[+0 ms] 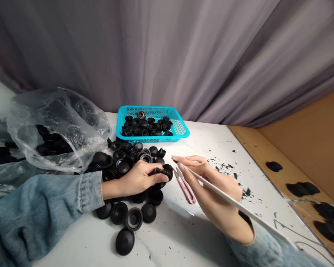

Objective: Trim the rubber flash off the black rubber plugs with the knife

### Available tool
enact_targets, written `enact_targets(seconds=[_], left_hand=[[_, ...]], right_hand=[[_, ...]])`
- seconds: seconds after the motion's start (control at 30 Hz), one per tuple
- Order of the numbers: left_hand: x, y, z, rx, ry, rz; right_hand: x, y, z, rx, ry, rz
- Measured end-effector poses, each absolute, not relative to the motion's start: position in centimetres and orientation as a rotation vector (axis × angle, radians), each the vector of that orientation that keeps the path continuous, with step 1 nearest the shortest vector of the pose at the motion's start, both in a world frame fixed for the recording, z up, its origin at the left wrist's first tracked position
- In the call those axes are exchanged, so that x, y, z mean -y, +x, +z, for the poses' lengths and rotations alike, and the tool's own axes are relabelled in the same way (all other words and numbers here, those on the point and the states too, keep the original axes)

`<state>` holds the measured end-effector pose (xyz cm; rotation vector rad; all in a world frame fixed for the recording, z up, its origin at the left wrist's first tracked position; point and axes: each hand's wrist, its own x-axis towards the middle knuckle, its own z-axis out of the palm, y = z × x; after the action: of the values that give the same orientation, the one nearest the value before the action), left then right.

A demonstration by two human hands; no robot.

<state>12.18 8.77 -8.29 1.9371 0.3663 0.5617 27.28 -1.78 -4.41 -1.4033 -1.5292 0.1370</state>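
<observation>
My left hand [140,178] is closed on a black rubber cap [164,172], pinching it at the edge of a heap of black rubber caps [128,159] on the white table [183,237]. My right hand [211,185] lies just to the right, fingers stretched towards the heap and holding nothing I can make out. Pink thread snips [186,187] lie on the table under its fingers, and a thin white cable [239,205] runs across the back of that hand.
A turquoise plastic basket [180,128] with several black caps stands behind the heap. A clear plastic bag [52,126] of more caps sits at the left. Black rubber trimmings [225,167] are scattered at the right, beside a brown board [308,178] with dark pieces. A grey curtain hangs behind.
</observation>
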Motion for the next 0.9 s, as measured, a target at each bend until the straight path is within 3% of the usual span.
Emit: enact_targets(seconds=[0.47, 0.9], left_hand=[[-8.6, 12.3, -7.7, -0.375, 1.928, 0.575], [-8.4, 12.2, -7.7, -0.377, 1.939, 0.545]], right_hand=[[1.2, 28.9, -3.5, 1.491, -1.368, 0.827], [1.1, 28.6, -3.2, 1.728, -1.399, 0.645]])
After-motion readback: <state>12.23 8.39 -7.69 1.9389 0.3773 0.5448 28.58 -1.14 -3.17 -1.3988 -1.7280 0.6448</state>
